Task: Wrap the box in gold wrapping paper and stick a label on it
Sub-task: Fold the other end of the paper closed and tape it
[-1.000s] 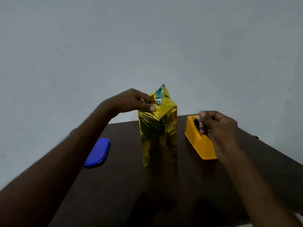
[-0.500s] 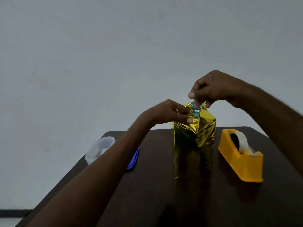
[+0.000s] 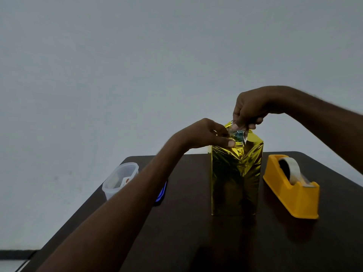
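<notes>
The tall upright box wrapped in shiny gold foil paper [image 3: 236, 173] stands on the dark wooden table [image 3: 196, 242], beside the yellow plastic tape dispenser [image 3: 290, 187]. The left hand [image 3: 206, 135] pinches the folded top flap [image 3: 236, 134] closed; the right hand [image 3: 248, 110], fingers narrowed, presses something small there, probably tape. The step looks like sealing the top; next calls for smoothing it flat, then the label.

A plain pale grey wall [image 3: 137, 65] fills most of the view, bare and evenly but dimly lit. In front of it stands a dark brown table [image 3: 196, 242] with a rounded far edge. At lower left, a dark strip [image 3: 15, 254], perhaps a skirting board, meets the paler floor [image 3: 9, 266].
</notes>
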A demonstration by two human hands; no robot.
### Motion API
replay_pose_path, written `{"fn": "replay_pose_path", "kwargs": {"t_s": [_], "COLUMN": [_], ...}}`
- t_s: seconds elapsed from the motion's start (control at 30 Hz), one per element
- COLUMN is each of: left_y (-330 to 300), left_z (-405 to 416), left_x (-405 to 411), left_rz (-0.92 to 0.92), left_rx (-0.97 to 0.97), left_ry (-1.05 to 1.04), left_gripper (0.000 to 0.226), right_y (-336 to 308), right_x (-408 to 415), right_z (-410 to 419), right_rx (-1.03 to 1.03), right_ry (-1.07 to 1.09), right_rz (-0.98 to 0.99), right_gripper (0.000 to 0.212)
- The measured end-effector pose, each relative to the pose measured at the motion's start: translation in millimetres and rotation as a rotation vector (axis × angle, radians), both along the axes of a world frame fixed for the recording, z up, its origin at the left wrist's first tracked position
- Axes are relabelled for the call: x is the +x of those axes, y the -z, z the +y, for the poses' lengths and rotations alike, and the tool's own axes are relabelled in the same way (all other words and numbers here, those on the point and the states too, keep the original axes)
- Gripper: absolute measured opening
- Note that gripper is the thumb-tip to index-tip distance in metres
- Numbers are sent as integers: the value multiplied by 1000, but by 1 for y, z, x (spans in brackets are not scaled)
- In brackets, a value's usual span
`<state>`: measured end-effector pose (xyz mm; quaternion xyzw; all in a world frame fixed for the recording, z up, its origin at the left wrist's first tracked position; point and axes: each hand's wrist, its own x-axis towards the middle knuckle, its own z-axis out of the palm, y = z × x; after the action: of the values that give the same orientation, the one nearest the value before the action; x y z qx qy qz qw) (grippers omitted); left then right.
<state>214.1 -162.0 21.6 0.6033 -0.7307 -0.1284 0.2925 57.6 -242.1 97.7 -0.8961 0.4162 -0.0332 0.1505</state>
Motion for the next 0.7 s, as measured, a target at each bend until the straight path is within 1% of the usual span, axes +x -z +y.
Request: {"fn": "replay_pose_path", "kwargs": {"t_s": [0.07, 0.27, 0.37, 0.53, 0.7], "left_y": [0, -1, -1, -2, -1], "left_z": [0, -1, -1, -1, 0], "left_x": [0, 0, 1, 0, -1], "left_rz": [-6, -5, -10, 0, -15], "left_rx": [-4, 8, 5, 8, 7], "left_ry": [3, -10, -6, -14, -15], "left_gripper": [36, 42, 40, 40, 44], "right_y": [1, 2, 2, 1, 5], "right_x": [2, 8, 10, 15, 20], "right_z": [-1, -6, -9, -12, -11], "right_rx": [7, 12, 7, -32, -60], "right_ry": [5, 25, 28, 14, 48], "right_rz": [18, 114, 128, 154, 226], "right_gripper": [16, 20, 21, 30, 26]}}
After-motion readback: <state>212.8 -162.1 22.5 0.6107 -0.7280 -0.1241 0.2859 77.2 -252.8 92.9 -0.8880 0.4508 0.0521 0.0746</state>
